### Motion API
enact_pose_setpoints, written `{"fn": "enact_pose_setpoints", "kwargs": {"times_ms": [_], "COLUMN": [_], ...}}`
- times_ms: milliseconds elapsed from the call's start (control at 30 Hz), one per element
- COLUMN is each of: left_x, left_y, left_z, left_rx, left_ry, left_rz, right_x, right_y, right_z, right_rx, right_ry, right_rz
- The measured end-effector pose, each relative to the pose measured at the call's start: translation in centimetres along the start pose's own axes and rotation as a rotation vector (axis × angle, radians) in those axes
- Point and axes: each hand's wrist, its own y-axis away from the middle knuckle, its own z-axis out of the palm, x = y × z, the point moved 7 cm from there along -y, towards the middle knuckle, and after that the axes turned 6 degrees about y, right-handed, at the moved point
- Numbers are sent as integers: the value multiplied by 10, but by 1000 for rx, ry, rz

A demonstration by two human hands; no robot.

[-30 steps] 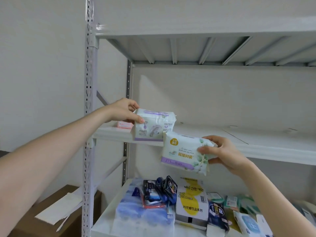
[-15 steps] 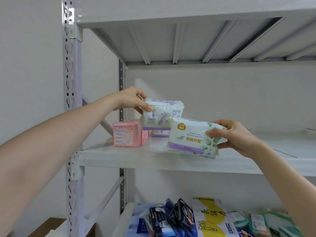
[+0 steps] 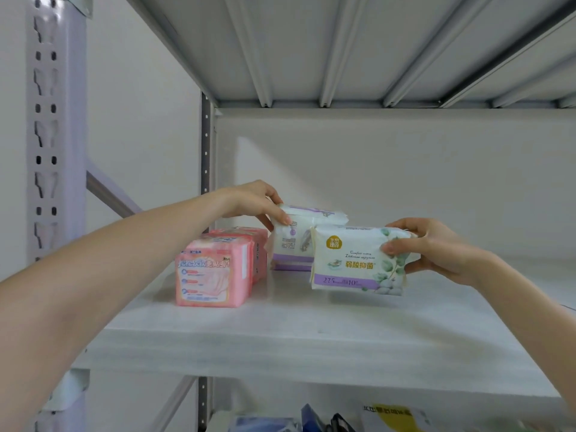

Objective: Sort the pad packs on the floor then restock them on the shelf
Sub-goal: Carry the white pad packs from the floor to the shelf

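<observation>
My left hand (image 3: 252,202) grips the top left corner of a white and purple pad pack (image 3: 299,236), which sits on another purple-edged pack (image 3: 291,267) deep on the white shelf (image 3: 280,338). In my right hand (image 3: 433,249) is a white pack with a purple band and green leaves (image 3: 355,260), held upright by its right end just above the shelf, in front of the left hand's pack. Two pink pad packs (image 3: 213,274) stand in a row to the left on the shelf.
A grey perforated upright (image 3: 46,135) rises at the left, and a rear post (image 3: 205,145) stands behind the packs. The shelf above (image 3: 343,51) hangs overhead. Coloured packs (image 3: 311,420) show on the lower shelf at the bottom edge.
Both hands have carried their packs further over the shelf and lower. The left pack has come down onto the purple-edged pack behind. The view has tilted up toward the shelf.
</observation>
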Motion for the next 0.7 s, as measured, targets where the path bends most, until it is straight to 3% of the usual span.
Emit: {"fn": "enact_pose_setpoints", "kwargs": {"times_ms": [433, 700], "left_x": [-41, -45], "left_y": [-37, -33], "left_z": [9, 10], "left_rx": [-92, -281], "left_ry": [-247, -297], "left_rz": [-74, -121], "right_x": [35, 35], "right_y": [-35, -35], "right_z": [19, 29], "right_rx": [-91, -136], "right_ry": [16, 23], "right_rz": [105, 137]}}
